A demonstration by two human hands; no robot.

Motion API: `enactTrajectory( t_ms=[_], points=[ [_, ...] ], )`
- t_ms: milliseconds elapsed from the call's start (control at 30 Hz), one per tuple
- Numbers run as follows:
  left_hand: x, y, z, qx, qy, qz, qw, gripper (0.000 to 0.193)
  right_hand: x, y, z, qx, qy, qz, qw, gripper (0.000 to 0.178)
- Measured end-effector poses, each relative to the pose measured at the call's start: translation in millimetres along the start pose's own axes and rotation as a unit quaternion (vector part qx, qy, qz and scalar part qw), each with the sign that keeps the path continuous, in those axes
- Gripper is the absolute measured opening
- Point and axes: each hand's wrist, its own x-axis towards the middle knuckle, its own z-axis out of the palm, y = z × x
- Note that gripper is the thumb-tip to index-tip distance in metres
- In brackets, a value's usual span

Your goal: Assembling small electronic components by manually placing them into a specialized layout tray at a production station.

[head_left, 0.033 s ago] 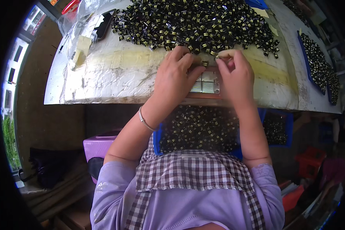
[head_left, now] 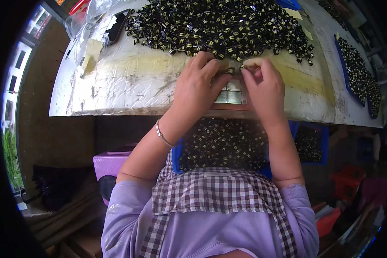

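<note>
My left hand (head_left: 198, 86) is over the table's near edge, thumb and forefinger closed on a small black part with yellow bands (head_left: 230, 70). Just to its right, my right hand (head_left: 265, 88) pinches another small black-and-yellow part (head_left: 244, 67) between thumb and fingertips; the fingers hide most of it. Below and between the hands lies a flat reddish plate (head_left: 231, 106) with a shiny gridded panel (head_left: 228, 95), partly covered by my left hand. Beyond my fingertips spreads a large heap of the same small black-and-yellow parts (head_left: 219, 28).
A blue bin (head_left: 176, 160) filled with similar parts sits under the table edge at my lap, with another blue bin (head_left: 325, 146) to its right. A phone (head_left: 117, 26) and clear plastic (head_left: 79, 26) lie at the far left. Blue trays (head_left: 352, 71) of parts stand far right.
My right thumb and fingertips have shifted very slightly toward me. The left hand has hardly moved and both hands keep their pinch.
</note>
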Motion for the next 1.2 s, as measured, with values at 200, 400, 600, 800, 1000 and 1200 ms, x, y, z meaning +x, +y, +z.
enactTrajectory(
  t_ms=[200, 400, 600, 800, 1000, 1200],
  points=[
    [2.5, -6.5, 11.0, -0.021, -0.001, 0.062, 0.998, 0.027, -8.5, -5.7, -4.8, 0.037, -0.044, 0.008, 0.998, 0.015],
    [-4.2, 5.2, -7.3, -0.088, -0.056, -0.093, 0.990, 0.018, -8.3, 3.4, -3.8, 0.037, -0.012, -0.037, 0.999, 0.022],
    [-19.8, 2.2, -18.5, -0.006, -0.055, -0.064, 0.996, 0.013, -11.0, 0.7, -8.1, 0.064, -0.071, -0.040, 0.995, 0.021],
    [-18.9, 6.7, -10.0, -0.085, -0.039, 0.054, 0.994, 0.020, -9.7, -14.1, -10.7, 0.102, -0.069, 0.047, 0.991, 0.023],
    [-16.3, 7.1, -12.0, -0.081, -0.077, 0.004, 0.994, 0.020, -15.8, -3.8, -13.9, 0.094, -0.090, 0.012, 0.991, 0.025],
    [-19.4, 3.1, -7.7, -0.107, -0.046, 0.021, 0.993, 0.019, -19.3, -7.2, -9.3, 0.087, -0.059, -0.014, 0.994, 0.028]
  ],
)
